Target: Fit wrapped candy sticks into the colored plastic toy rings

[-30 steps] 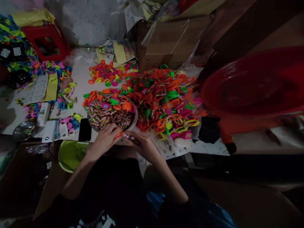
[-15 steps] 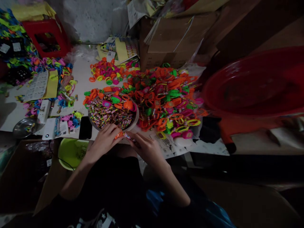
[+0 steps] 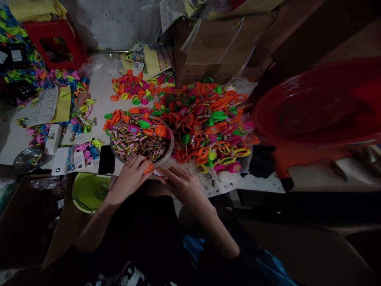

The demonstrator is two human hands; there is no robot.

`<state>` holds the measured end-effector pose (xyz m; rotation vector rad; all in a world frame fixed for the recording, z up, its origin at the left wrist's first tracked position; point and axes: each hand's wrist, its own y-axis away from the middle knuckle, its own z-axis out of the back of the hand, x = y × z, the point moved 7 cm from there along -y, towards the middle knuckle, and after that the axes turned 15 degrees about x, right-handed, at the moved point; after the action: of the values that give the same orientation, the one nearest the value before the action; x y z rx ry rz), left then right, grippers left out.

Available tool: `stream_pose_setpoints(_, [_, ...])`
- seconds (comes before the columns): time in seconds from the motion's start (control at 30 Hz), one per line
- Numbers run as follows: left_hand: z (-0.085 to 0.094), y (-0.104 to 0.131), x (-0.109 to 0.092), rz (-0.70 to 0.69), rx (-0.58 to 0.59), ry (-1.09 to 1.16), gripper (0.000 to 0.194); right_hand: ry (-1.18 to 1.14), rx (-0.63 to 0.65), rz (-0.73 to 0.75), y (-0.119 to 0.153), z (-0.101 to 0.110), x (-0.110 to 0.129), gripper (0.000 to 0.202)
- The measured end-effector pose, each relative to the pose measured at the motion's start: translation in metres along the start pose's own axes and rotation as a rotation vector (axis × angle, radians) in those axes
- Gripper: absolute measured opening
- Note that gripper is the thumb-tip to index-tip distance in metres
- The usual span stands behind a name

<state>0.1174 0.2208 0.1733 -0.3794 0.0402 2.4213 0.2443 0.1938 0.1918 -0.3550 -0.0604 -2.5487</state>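
My left hand (image 3: 132,176) is closed on an orange plastic piece (image 3: 148,169) at the table's front edge. Close beside it on the right, my right hand (image 3: 184,186) pinches a small wrapped stick (image 3: 158,173) with a printed pattern. The two items nearly meet between my fingertips; whether they touch is too small to tell. Just behind my hands stands a round bowl (image 3: 170,149) full of small wrapped sticks (image 3: 133,141), with orange, green and pink plastic pieces on top. A large heap of bright plastic pieces (image 3: 205,119) lies right of the bowl.
A black phone (image 3: 106,159), white power bank (image 3: 61,161) and metal dish (image 3: 28,161) lie on the left. A green basin (image 3: 89,192) sits below the table edge. Cardboard boxes (image 3: 220,43) stand behind, a red basin (image 3: 315,107) on the right and a red stool (image 3: 56,43) back left.
The wrapped stick and my right fingertips have shifted slightly at the orange piece. My left hand still holds that piece. The whole view has moved a little.
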Motion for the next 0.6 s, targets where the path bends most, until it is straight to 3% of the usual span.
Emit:
stream_pose_setpoints(0.3, [-0.002, 0.001, -0.015, 0.024, 0.145, -0.129, 0.017, 0.016, 0.147, -0.01, -0.003, -0.009, -0.003, 0.028])
stream_pose_setpoints(0.6, [-0.014, -0.002, -0.012, 0.101, 0.214, -0.016, 0.014, 0.093, 0.265, -0.058, -0.007, -0.014, -0.003, 0.027])
